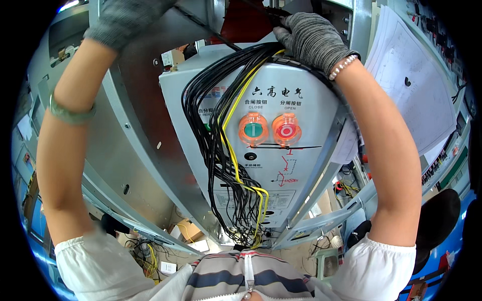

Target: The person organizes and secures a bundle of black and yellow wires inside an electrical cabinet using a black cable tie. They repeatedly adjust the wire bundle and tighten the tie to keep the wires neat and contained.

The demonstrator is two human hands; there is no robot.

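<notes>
My left hand (131, 20), in a grey knitted glove, is raised at the upper left; the picture's top edge cuts off its fingers. Close beside it a black cable (206, 27) slants down toward a thick bundle of black wires (201, 95). My right hand (314, 42), gloved the same way, is at the upper right with its fingers curled against dark wires by the metal frame. That bundle, with yellow wires (231, 113) among it, hangs over the grey front panel (316, 95) of a switchgear unit and fans out into loose ends below.
On the panel are a green button (253, 130) and a red button (286, 131) under clear orange covers. Metal cabinet walls (145, 135) flank it. Paper drawings (406, 75) hang at the right. A cardboard box (190, 231) and loose wires (150, 256) lie on the floor.
</notes>
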